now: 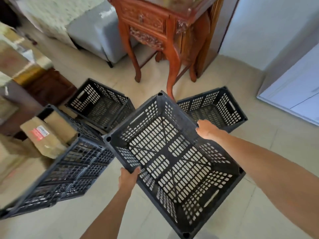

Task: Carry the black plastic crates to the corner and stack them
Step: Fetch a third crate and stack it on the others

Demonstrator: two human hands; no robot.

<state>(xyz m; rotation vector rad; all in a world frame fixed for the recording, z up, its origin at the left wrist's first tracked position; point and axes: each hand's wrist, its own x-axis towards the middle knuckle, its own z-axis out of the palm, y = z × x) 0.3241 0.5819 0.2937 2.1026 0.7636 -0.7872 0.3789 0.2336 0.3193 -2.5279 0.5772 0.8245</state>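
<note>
The held crate (174, 163) hangs above the floor between both hands: left hand (128, 178) gripping its near-left rim, right hand (207, 129) curled over the far-right rim. This looks like the carrying step; next comes walking it over and lowering it squarely, clear of the other crates (100, 105).

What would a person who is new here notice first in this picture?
An empty black crate fills the centre, the left hand and right hand gripping its opposite rims. Other crates stand on the tiled floor behind it, near a carved reddish wooden table.
</note>
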